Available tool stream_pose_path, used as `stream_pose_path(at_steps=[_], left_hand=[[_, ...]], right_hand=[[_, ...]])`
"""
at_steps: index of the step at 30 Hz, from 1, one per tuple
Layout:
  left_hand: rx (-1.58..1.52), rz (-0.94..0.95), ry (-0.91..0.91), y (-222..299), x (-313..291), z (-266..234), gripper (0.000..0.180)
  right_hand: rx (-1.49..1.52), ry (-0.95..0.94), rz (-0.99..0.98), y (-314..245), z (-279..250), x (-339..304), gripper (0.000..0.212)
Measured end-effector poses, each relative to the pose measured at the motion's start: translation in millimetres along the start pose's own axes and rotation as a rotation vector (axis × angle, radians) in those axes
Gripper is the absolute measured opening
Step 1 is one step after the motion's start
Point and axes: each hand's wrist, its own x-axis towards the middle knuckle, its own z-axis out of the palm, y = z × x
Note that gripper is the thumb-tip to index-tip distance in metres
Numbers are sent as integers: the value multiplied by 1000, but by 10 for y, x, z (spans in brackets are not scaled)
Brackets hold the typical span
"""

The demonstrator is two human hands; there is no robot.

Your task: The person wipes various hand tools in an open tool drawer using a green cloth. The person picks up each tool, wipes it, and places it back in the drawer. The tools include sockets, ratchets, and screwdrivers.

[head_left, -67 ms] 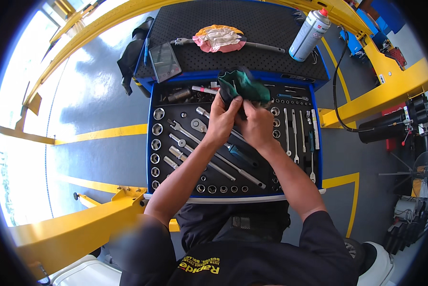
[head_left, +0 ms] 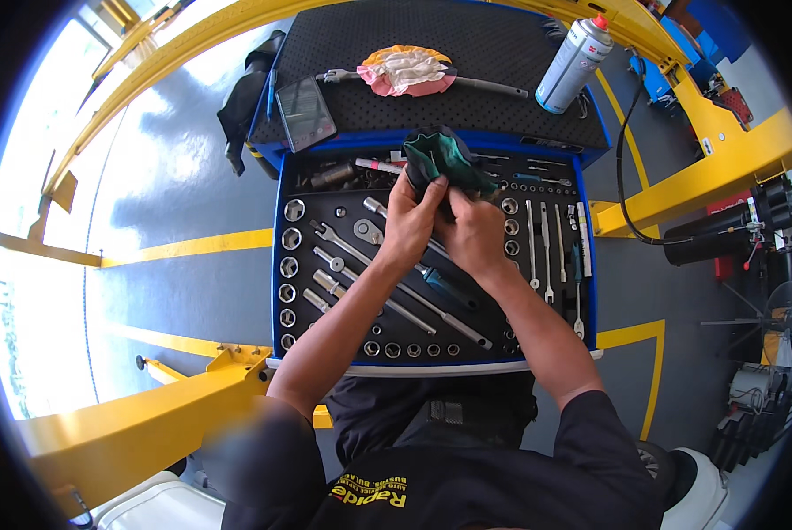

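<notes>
A dark green and black cloth (head_left: 453, 162) is bunched up over the far part of the open tool drawer (head_left: 332, 364). My left hand (head_left: 408, 221) is closed on its near left side, thumb pressed on the fabric. My right hand (head_left: 475, 231) is closed too, its thumb beside the left one and its fingers curled around the cloth's near edge. Whether anything lies inside the folds is hidden. Below my hands, the drawer's black foam holds a ratchet (head_left: 367, 231), a teal-handled tool (head_left: 449, 287), long bars and several sockets (head_left: 294, 210).
On the cabinet's black perforated top (head_left: 343, 35) lie a tablet (head_left: 307, 115) and a pink, white and orange rag (head_left: 407, 72) over a long-handled tool. A spray can (head_left: 574, 66) stands at the right. Yellow lift arms (head_left: 149, 402) flank the cabinet.
The cloth's right side has dropped slightly and settled from a blur into clear folds. Both hands stay in about the same place.
</notes>
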Motion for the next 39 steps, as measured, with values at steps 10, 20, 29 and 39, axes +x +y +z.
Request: stream_pose_path(at_steps=[10,20,29,39], left_hand=[[-274,-287,248,300,161,-105,60],[-68,-92,-77,238,23,112,44],[-92,-153,101,209,114,-20,39],[-124,-90,-83,187,106,7,34]], right_hand=[[3,-8,0,-200,33,7,28],[18,35,31,-30,-34,63,27],[8,-56,-42,-119,41,-9,27],[24,5,123,-54,2,57,21]])
